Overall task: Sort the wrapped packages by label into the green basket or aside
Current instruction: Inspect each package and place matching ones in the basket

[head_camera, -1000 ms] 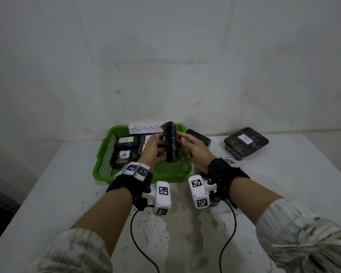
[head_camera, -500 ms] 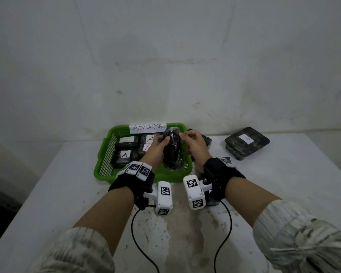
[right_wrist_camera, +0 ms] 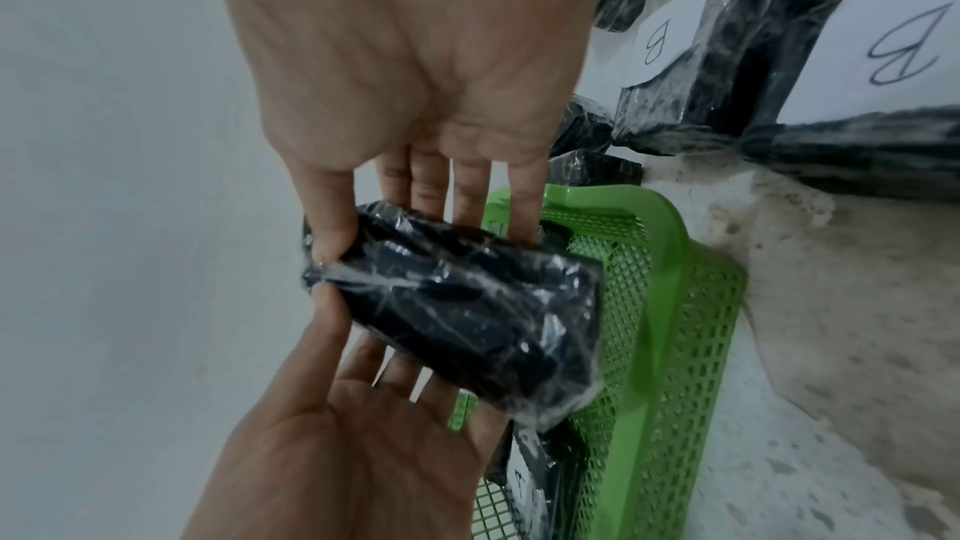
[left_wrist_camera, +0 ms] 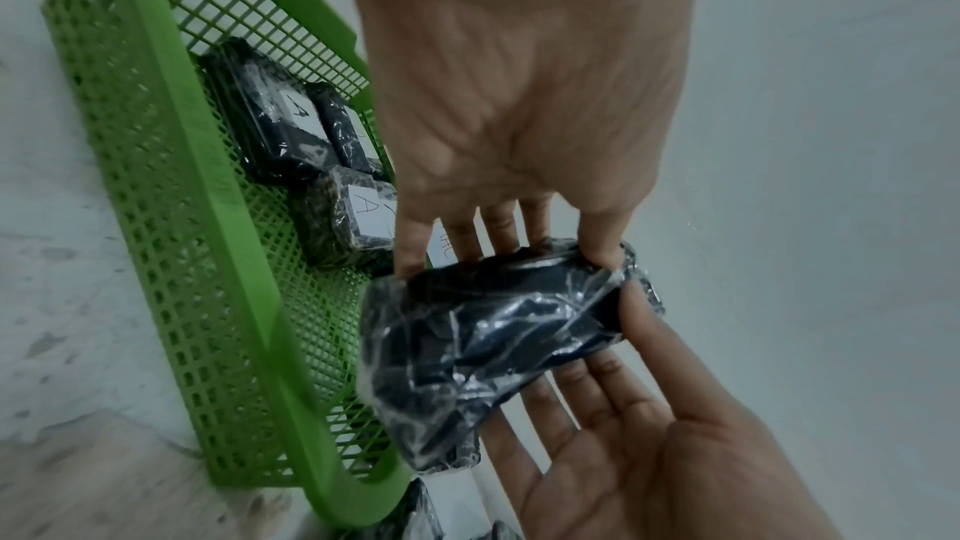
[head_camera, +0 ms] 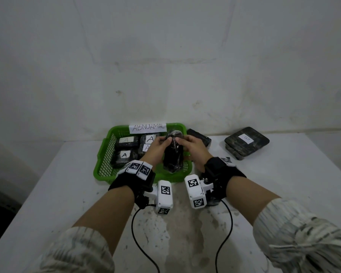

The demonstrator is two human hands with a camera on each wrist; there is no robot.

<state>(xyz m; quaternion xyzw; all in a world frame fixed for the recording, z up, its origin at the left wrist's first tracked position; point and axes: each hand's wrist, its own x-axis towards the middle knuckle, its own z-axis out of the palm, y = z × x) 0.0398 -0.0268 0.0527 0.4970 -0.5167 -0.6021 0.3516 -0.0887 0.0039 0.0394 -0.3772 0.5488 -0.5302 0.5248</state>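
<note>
Both hands hold one black, plastic-wrapped package (head_camera: 173, 156) above the front right corner of the green basket (head_camera: 104, 154). My left hand (head_camera: 158, 147) and right hand (head_camera: 191, 146) pinch its far end between thumb and fingers. No label shows on the package (left_wrist_camera: 493, 352) in any view. In the left wrist view my left hand (left_wrist_camera: 499, 245) grips it from above, with the right hand (left_wrist_camera: 649, 426) opposite. The right wrist view has my right hand (right_wrist_camera: 431, 220) on the package (right_wrist_camera: 467, 323). Several packages marked A (head_camera: 124, 155) lie in the basket.
A paper sign reading ABNORMAL (head_camera: 148, 128) stands on the basket's back rim. A stack of packages marked B (head_camera: 246, 142) lies at the right on the white table (head_camera: 283, 184). Another dark package (head_camera: 200, 136) lies behind my right hand. A wall closes the table's far edge.
The package has turned in my hands from edge-on to showing a broader face, and has sunk a little toward the basket. Both hands have shifted to its far end.
</note>
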